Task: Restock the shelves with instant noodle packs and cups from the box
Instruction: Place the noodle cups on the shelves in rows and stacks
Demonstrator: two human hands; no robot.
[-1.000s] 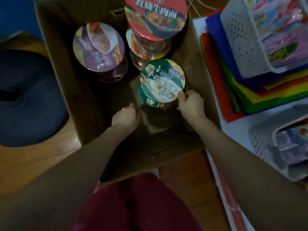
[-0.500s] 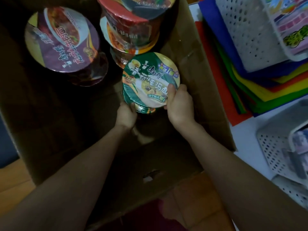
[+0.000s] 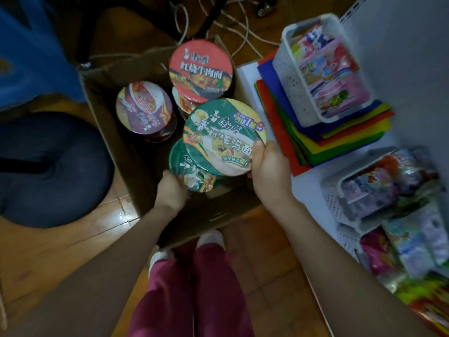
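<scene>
The right hand [image 3: 269, 171] gripped the rim of a green noodle cup [image 3: 224, 137], thumb curled over the lid's edge. The left hand [image 3: 171, 190] curled round a second green cup [image 3: 192, 172] tucked just beneath it, and both cups were tilted above the near end of the open cardboard box [image 3: 126, 147]. Further back in the box a red-lidded cup [image 3: 201, 69] sat on top of another cup, a purple-lidded cup [image 3: 144, 107] just beside it. On the white shelf [image 3: 313, 183] to the right, a white basket [image 3: 289, 93] of packets rested on coloured sheets [image 3: 345, 139].
</scene>
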